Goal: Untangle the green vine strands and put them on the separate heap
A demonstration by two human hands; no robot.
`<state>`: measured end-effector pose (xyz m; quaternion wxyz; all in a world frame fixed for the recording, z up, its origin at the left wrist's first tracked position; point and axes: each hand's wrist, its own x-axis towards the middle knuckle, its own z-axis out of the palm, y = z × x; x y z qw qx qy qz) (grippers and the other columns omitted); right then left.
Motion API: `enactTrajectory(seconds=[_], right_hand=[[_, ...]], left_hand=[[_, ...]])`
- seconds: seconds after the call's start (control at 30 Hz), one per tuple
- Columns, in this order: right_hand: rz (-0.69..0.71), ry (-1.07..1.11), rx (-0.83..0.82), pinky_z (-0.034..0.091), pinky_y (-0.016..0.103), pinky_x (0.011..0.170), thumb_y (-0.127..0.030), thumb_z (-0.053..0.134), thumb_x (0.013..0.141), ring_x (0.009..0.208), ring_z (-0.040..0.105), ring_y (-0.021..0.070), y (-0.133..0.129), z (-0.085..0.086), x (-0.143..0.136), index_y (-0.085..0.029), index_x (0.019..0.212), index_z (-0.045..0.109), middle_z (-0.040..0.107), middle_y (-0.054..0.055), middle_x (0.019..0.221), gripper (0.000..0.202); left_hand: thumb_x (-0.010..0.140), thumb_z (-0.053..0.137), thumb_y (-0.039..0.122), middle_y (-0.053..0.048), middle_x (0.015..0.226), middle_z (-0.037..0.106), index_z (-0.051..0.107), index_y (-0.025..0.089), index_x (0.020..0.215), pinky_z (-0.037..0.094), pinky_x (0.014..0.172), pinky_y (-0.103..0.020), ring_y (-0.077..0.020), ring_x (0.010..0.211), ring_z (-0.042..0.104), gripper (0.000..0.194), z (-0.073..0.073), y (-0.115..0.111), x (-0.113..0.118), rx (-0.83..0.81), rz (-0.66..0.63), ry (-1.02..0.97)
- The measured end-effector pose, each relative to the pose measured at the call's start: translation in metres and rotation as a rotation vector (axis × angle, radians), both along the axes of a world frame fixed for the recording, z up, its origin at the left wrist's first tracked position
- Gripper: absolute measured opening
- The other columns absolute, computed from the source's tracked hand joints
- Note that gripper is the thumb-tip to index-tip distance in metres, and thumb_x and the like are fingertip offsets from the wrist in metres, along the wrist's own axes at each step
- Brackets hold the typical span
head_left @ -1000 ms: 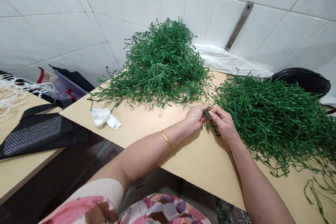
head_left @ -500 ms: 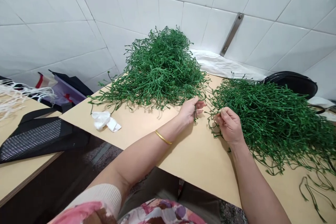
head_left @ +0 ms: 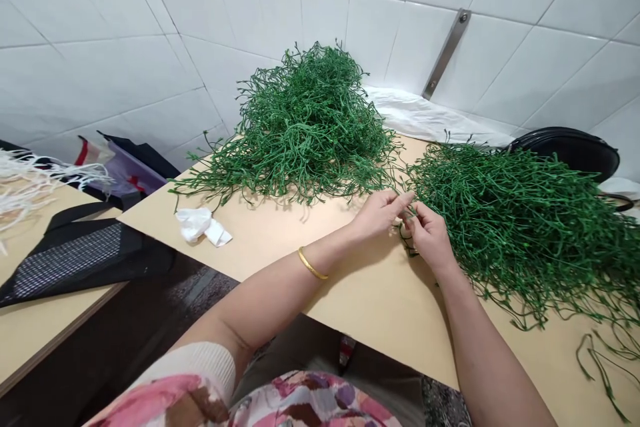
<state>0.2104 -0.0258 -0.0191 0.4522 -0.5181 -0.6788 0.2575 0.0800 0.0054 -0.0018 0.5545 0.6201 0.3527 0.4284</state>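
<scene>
My left hand (head_left: 379, 215) and my right hand (head_left: 431, 239) meet over the table, between two heaps of green cords. Both have their fingers closed on a thin green cord (head_left: 410, 212), most of it hidden by the fingers. A loose end hangs below, beside my right fingertips. Behind my left hand rises the taller pile of green cords (head_left: 310, 127), with small knots or buds at the cord ends. To the right of my right hand spreads the wider pile of green cords (head_left: 525, 233). A few loose strands (head_left: 600, 363) lie near the front right.
A crumpled white tissue (head_left: 200, 225) lies on the tan tabletop (head_left: 280, 233). White cloth (head_left: 425, 115) and a black bag (head_left: 570, 150) sit against the tiled wall. On a second table at left are white cords (head_left: 30, 177) and a black mesh bag (head_left: 75, 257).
My left hand has moved right and now touches my right hand at the cord. Its fingers, partly spread before, have closed. The piles look the same.
</scene>
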Motion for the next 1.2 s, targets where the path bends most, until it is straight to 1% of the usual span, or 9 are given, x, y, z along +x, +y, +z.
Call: enactTrajectory(seconds=[0.13, 0.23, 0.4, 0.6, 0.77, 0.83, 0.9, 1.0, 1.2], right_hand=[[-0.036, -0.146, 0.049, 0.031, 0.024, 0.055, -0.027, 0.047, 0.078, 0.058, 0.039, 0.011, 0.002, -0.001, 0.001, -0.018, 0.069, 0.054, 0.047, -0.002, 0.059, 0.014], [0.033, 0.032, -0.017, 0.034, 0.025, 0.057, -0.031, 0.049, 0.077, 0.06, 0.041, 0.0118, 0.003, 0.0, -0.003, -0.018, 0.069, 0.054, 0.05, -0.001, 0.063, 0.016], [0.132, 0.472, -0.212, 0.026, 0.023, 0.047, -0.033, 0.054, 0.071, 0.048, 0.029, 0.008, 0.003, 0.005, -0.01, -0.018, 0.065, 0.052, 0.034, -0.005, 0.052, 0.016], [0.124, 0.619, -0.255, 0.018, 0.023, 0.042, -0.032, 0.057, 0.061, 0.044, 0.018, 0.0067, 0.001, 0.013, -0.01, -0.02, 0.055, 0.038, 0.024, -0.006, 0.05, 0.023], [0.243, 0.714, -0.169, 0.033, 0.028, 0.049, -0.037, 0.05, 0.068, 0.042, 0.024, 0.0078, -0.009, 0.025, -0.009, -0.02, 0.051, 0.027, 0.019, -0.007, 0.047, 0.033], [0.199, 0.764, -0.135, 0.036, 0.029, 0.053, -0.04, 0.051, 0.072, 0.043, 0.024, 0.0075, -0.009, 0.027, -0.008, -0.02, 0.054, 0.033, 0.018, -0.008, 0.048, 0.033], [0.09, 0.806, -0.133, 0.036, 0.028, 0.054, -0.043, 0.055, 0.073, 0.042, 0.023, 0.0068, -0.007, 0.024, -0.006, -0.021, 0.058, 0.042, 0.018, -0.009, 0.047, 0.03], [-0.068, 0.778, -0.155, 0.032, 0.024, 0.048, -0.04, 0.065, 0.067, 0.041, 0.021, 0.0052, 0.0, 0.016, -0.002, -0.019, 0.06, 0.049, 0.023, -0.01, 0.043, 0.027], [-0.152, 0.465, -0.122, 0.026, 0.022, 0.045, -0.037, 0.069, 0.063, 0.048, 0.032, 0.0061, 0.001, 0.002, -0.007, -0.017, 0.079, 0.061, 0.047, -0.004, 0.059, 0.027]], left_hand=[[0.074, 0.055, 0.036, 0.003, 0.045, 0.039, 0.042, 0.016, 0.047, 0.02, 0.043, -0.021, -0.006, 0.045, 0.031, 0.037, -0.007, 0.002, 0.003, 0.078, 0.083, 0.111], [0.077, 0.053, 0.028, 0.004, 0.046, 0.037, 0.043, 0.015, 0.051, 0.02, 0.042, -0.02, -0.0048, 0.044, 0.03, 0.03, -0.003, 0.002, 0.006, -0.113, 0.08, -0.073], [0.071, 0.061, 0.023, 0.009, 0.043, 0.028, 0.039, 0.017, 0.06, 0.013, 0.037, -0.015, -0.0013, 0.035, 0.021, 0.025, 0.004, -0.003, 0.01, -0.555, -0.04, -0.439], [0.069, 0.064, 0.023, 0.011, 0.04, 0.026, 0.037, 0.017, 0.063, 0.011, 0.033, -0.013, -0.0002, 0.031, 0.018, 0.027, 0.006, -0.011, 0.013, -0.655, -0.085, -0.572], [0.077, 0.057, 0.027, 0.011, 0.038, 0.019, 0.036, 0.017, 0.062, 0.014, 0.033, -0.015, -0.0016, 0.029, 0.015, 0.027, 0.011, 0.007, -0.001, -0.694, -0.031, -0.716], [0.079, 0.053, 0.033, 0.01, 0.039, 0.023, 0.043, 0.017, 0.067, 0.015, 0.032, -0.015, -0.0026, 0.029, 0.02, 0.022, 0.007, 0.017, -0.006, -0.696, 0.03, -0.721], [0.081, 0.049, 0.037, 0.006, 0.045, 0.038, 0.05, 0.017, 0.075, 0.023, 0.034, -0.015, -0.0036, 0.033, 0.032, 0.021, 0.002, 0.023, -0.008, -0.703, 0.056, -0.687], [0.082, 0.046, 0.033, -0.001, 0.062, 0.055, 0.054, 0.016, 0.083, 0.036, 0.04, -0.018, -0.0056, 0.041, 0.046, 0.019, -0.005, 0.024, -0.007, -0.733, 0.041, -0.613], [0.083, 0.042, 0.029, -0.006, 0.065, 0.061, 0.056, 0.015, 0.092, 0.046, 0.051, -0.024, -0.0124, 0.051, 0.057, 0.022, -0.007, 0.017, -0.002, -0.742, -0.053, -0.607]])
